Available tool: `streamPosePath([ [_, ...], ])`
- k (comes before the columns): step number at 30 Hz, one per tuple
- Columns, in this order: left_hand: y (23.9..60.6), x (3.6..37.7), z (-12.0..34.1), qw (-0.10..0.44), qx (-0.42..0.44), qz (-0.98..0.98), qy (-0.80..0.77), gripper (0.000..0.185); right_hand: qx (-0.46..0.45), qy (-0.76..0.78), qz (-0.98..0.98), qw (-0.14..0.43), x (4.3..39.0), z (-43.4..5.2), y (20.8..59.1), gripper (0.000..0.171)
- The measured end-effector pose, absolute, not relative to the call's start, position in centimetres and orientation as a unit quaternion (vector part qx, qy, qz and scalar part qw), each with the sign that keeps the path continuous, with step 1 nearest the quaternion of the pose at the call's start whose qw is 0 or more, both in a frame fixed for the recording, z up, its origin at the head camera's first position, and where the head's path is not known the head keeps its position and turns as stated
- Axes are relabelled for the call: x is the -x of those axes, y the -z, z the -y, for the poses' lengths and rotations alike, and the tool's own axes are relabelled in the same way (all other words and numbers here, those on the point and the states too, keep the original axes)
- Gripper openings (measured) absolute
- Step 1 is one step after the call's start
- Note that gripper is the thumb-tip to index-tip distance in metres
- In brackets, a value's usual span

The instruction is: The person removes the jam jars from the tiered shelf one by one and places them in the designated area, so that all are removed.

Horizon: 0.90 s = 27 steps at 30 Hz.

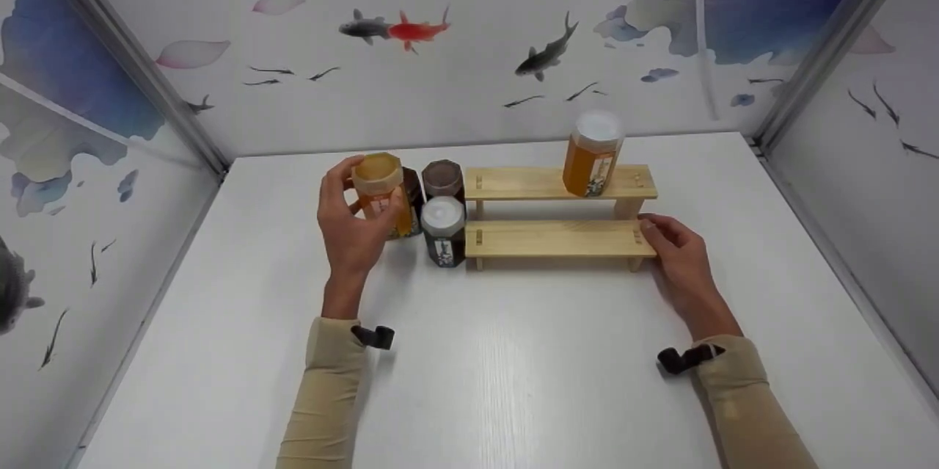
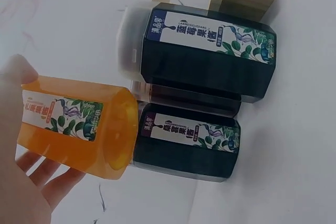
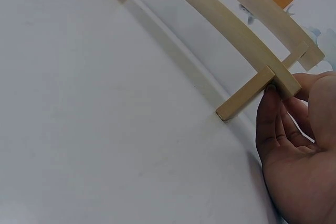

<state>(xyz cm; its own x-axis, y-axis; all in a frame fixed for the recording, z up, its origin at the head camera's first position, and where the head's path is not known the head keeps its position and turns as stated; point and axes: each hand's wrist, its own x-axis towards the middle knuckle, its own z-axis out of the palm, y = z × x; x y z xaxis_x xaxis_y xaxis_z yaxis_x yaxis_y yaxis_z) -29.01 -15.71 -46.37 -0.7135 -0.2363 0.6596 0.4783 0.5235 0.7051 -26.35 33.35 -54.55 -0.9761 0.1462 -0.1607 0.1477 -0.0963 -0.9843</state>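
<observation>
My left hand [image 1: 352, 234] grips an orange jam jar [image 2: 79, 121] with a pale lid, thumb on one side and fingers round the other. The jar is raised in front of several dark jam jars [image 1: 444, 238]. One dark jar [image 1: 413, 194] is mostly hidden behind it in the head view. Over at the right, my right hand [image 1: 684, 256] pinches the end of the lower board of a two-step wooden rack [image 1: 557, 239]; in the right wrist view its fingers [image 3: 269, 114] reach under the board beside the leg [image 3: 244, 95].
A second orange jar [image 1: 589, 164] with a white lid stands on the upper board, towards its right end. The dark jars stand close against the rack's left side. Behind the white table [image 1: 499, 366] rises a wall [image 1: 469, 102] painted with fish; side panels flank it.
</observation>
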Motion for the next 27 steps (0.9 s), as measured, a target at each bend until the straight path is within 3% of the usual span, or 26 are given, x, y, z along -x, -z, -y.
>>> streamPosePath([
  [27, 49.4, 28.7, 17.4, 0.257, 0.111, 0.872, 0.401, 0.063, -0.113, 0.74, -0.662, 0.008, 26.4, -33.5, 54.5, 0.066],
])
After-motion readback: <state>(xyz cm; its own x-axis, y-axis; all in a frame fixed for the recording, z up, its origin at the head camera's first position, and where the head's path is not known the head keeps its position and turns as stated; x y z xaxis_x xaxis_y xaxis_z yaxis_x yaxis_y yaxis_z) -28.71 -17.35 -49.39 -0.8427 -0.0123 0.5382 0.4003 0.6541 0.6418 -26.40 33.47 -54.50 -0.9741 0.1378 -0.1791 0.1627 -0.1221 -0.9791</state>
